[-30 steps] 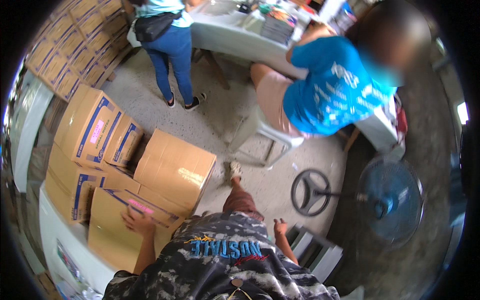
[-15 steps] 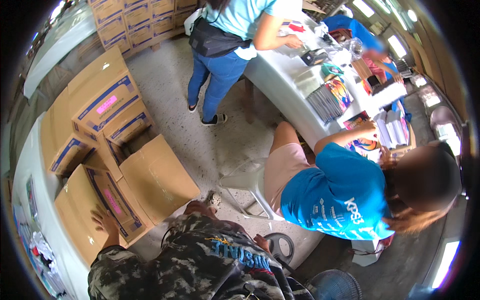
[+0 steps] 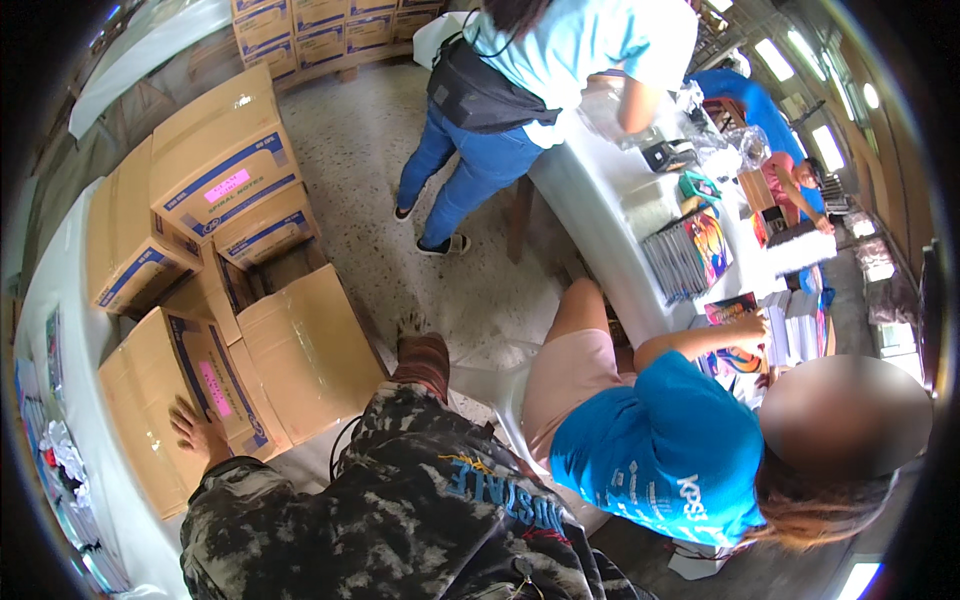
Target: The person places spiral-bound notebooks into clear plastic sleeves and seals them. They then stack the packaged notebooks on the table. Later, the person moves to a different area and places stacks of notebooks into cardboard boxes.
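Note:
My left hand [image 3: 198, 432] lies on a brown cardboard carton [image 3: 146, 410], fingers stretched out and gripping nothing. That carton has a blue printed band and a pink label [image 3: 213, 388] on its side, just beyond my fingertips. Right beside it is another carton [image 3: 305, 350] with a plain brown top. More cartons [image 3: 212, 150] with blue bands and pink labels are stacked behind, on the left. My right hand does not show; only the black and grey patterned sleeve and hoodie [image 3: 370, 510] fill the lower middle.
A seated person [image 3: 655, 440] in a blue shirt handles booklets close on my right, on a white chair [image 3: 490, 385]. Another person [image 3: 490, 130] stands ahead beside a white-covered table [image 3: 590, 220] bearing stacked notebooks [image 3: 672, 262]. Cartons on a pallet [image 3: 320, 40] stand at the back.
The view has shifted, and my body stands closer to the seated person. My left hand stays on the carton. My right hand, seen earlier near a fan's base, has gone out of sight.

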Demonstrator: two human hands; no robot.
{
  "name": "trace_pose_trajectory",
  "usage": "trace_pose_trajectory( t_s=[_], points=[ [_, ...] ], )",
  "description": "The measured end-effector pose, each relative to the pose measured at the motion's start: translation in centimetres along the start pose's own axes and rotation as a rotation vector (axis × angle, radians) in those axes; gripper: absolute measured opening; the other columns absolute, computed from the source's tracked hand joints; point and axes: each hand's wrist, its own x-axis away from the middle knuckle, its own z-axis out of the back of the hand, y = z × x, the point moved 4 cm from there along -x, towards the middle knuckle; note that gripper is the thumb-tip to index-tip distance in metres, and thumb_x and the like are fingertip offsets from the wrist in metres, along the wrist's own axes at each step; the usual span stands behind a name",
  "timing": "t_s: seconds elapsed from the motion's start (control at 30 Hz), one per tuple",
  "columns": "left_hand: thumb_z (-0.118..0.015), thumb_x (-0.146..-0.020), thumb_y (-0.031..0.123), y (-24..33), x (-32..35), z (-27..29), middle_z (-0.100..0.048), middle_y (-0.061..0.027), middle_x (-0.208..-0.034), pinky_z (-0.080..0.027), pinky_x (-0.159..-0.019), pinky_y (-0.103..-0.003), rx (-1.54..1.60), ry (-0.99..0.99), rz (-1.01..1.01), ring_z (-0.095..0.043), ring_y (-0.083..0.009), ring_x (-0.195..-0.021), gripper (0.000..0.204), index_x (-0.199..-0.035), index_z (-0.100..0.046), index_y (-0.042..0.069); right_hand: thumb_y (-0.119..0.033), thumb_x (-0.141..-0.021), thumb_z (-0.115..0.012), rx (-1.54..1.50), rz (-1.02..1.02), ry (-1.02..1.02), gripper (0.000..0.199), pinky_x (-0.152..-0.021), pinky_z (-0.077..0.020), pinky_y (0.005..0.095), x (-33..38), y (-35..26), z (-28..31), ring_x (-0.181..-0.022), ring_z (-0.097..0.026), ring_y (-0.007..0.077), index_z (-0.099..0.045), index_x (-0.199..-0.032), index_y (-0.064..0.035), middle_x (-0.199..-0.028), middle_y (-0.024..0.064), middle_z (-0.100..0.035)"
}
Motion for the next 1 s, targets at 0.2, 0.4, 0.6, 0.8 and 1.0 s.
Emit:
trace_pose_trajectory(
  t_s=[0.2, 0.4, 0.6, 0.8, 1.0],
  points=[
    [-0.049, -0.085, 0.049, 0.9, -0.7, 0.2, -0.024, -0.0068, -0.147, -0.028, -0.098, -0.054, -0.055, 0.029, 0.062, -0.024, -0.0245, -0.134, 0.072, -0.144, -0.018, 0.025, -0.039, -0.082, -0.056, 0.107, 0.054, -0.108, 0.052, -0.091, -0.0376, 0.0395, -7.3, -7.8, 3.3, -0.112, -0.043, 0.0289, -0.048, -0.126, -0.0129, -0.129, 0.01, -0.042],
    [-0.052, -0.082, 0.052, 1.8, 0.4, 1.8, -0.029, -0.0099, -0.143, -0.028, -0.098, -0.055, -0.091, -0.044, 0.447, -0.027, -0.0257, -0.131, 0.074, -0.143, -0.023, 0.023, -0.043, -0.081, -0.056, 0.346, 0.153, -0.265, 0.056, -0.095, -0.0342, 0.0425, -18.2, -19.7, 7.6, -0.118, -0.038, 0.0317, -0.045, -0.129, -0.0154, -0.134, 0.0106, -0.036],
    [-0.055, -0.074, 0.058, 3.8, 0.0, 0.6, -0.026, -0.0118, -0.144, -0.028, -0.099, -0.054, -0.119, -0.149, 0.773, -0.025, -0.0296, -0.132, 0.086, -0.142, -0.022, 0.016, -0.047, -0.08, -0.056, 0.691, 0.315, -0.441, 0.061, -0.1, -0.0309, 0.0455, -28.4, -35.0, 10.1, -0.124, -0.032, 0.0345, -0.041, -0.132, -0.0179, -0.14, 0.0113, -0.03],
    [-0.059, -0.073, 0.055, 5.4, -1.3, 3.8, -0.02, -0.0127, -0.147, -0.025, -0.103, -0.05, -0.052, -0.219, 0.893, -0.02, -0.0278, -0.135, 0.092, -0.142, -0.018, 0.011, -0.05, -0.08, -0.056, 1.098, 0.513, -0.484, 0.066, -0.104, -0.0276, 0.0485, -36.0, -52.6, 11.0, -0.13, -0.027, 0.0372, -0.038, -0.136, -0.0204, -0.145, 0.0119, -0.023],
    [-0.064, -0.074, 0.05, 6.7, -1.7, 2.2, -0.018, -0.0101, -0.149, -0.028, -0.101, -0.053, -0.098, -0.353, 1.174, -0.021, -0.0282, -0.135, 0.095, -0.143, -0.015, 0.009, -0.054, -0.074, -0.063, 0.843, 0.704, -0.484, 0.083, -0.107, -0.0248, 0.0447, -43.2, -67.2, 9.8, -0.134, -0.021, 0.0388, -0.033, -0.14, -0.0122, -0.148, 0.0181, -0.017]
  ],
)
